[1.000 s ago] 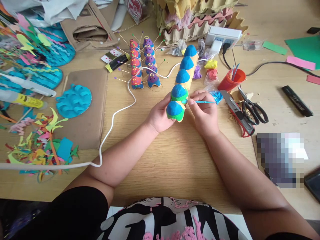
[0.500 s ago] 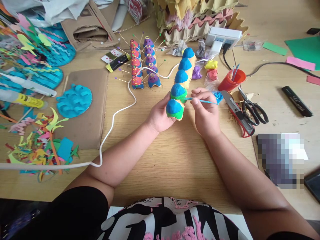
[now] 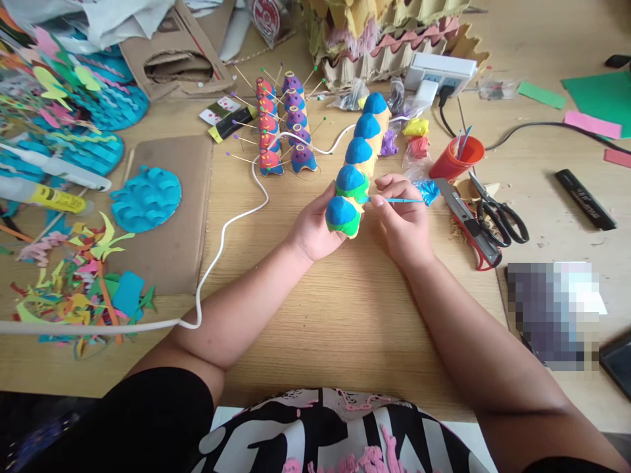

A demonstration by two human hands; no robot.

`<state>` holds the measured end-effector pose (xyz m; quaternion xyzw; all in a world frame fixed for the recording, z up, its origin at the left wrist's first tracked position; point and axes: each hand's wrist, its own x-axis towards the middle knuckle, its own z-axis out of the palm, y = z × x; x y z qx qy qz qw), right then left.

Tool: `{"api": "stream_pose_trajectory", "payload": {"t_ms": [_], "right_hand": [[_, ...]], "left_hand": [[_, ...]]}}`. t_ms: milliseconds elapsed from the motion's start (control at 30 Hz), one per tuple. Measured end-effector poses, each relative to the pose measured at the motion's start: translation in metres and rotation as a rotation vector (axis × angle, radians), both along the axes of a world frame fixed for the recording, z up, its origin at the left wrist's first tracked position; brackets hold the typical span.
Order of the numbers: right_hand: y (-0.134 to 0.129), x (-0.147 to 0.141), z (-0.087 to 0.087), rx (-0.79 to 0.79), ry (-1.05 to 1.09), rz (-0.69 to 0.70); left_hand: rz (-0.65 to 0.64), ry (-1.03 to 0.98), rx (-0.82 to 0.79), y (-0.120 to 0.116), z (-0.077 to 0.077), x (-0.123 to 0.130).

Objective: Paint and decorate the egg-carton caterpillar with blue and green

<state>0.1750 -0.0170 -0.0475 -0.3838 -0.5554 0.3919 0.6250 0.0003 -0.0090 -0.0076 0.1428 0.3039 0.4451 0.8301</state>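
Note:
My left hand is closed around the near end of an egg carton strip. The strip's bumps have blue tops; the two nearest also carry green around their lower sides, while the farther ones show bare yellowish card. Between the thumb and fingers of my right hand is a thin blue stick, its tip against the strip's right side near the second bump. Beyond them stand a red-and-blue caterpillar strip and a purple-and-blue one, both with pins stuck in.
To the right are an orange cup, scissors and a box cutter. A white cable crosses the table and my left forearm. Paper scraps and cardboard lie left; egg trays are stacked behind.
The egg carton strip has tilted slightly, its far end shifting right and its near end left. The blue stick's tip has moved a little lower along the strip's side.

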Motion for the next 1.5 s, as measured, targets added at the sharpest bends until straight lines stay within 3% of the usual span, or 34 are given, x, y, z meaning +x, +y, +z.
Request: {"api": "stream_pose_trajectory", "payload": {"t_ms": [267, 433, 700, 933, 1200, 1500], "right_hand": [[0.001, 0.002, -0.002, 0.087, -0.115, -0.049], [0.000, 0.002, 0.001, 0.104, -0.127, -0.068], [-0.001, -0.003, 0.002, -0.001, 0.133, 0.039], [-0.001, 0.002, 0.001, 0.039, -0.006, 0.017], [-0.001, 0.002, 0.001, 0.100, -0.128, -0.102], [-0.001, -0.001, 0.004, -0.059, 0.150, 0.082]], "left_hand": [[0.062, -0.007, -0.138, 0.001, 0.003, 0.000], [0.059, -0.009, -0.097, 0.000, 0.007, 0.002], [0.047, -0.069, -0.097, 0.001, 0.010, 0.003], [0.060, -0.075, -0.148, -0.002, 0.013, 0.003], [0.065, -0.015, -0.177, -0.002, 0.015, 0.003], [0.064, -0.022, -0.130, -0.003, 0.017, 0.004]]}}
